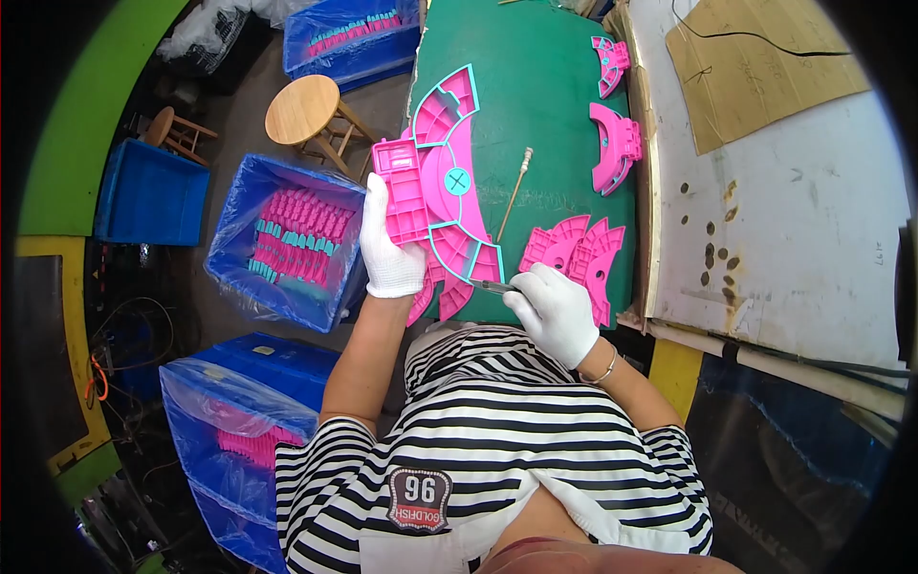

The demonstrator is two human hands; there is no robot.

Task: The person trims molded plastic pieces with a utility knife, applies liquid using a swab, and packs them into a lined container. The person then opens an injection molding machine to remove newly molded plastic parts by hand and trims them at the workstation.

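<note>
My left hand (pixel 390 244), in a white glove, is closed on the left side of a large pink plastic part (pixel 448 182) with teal edging and a teal disc marked with a cross. The part is held over the green tabletop (pixel 535 77). My right hand (pixel 555 311), also gloved, is closed around a slim grey knife (pixel 492 286). Its tip meets the teal edge at the part's lower end. Beyond that hand lie several stacked pink curved parts (pixel 579 253). Other pink parts show partly beneath the held one.
Two pink pieces (pixel 612 148) lie along the table's right edge, and a thin stick (pixel 516 191) lies mid-table. On the left stand a lined blue crate (pixel 225 215) of pink and teal parts, other blue crates and a wooden stool (pixel 302 108). Cardboard (pixel 755 67) rests at right.
</note>
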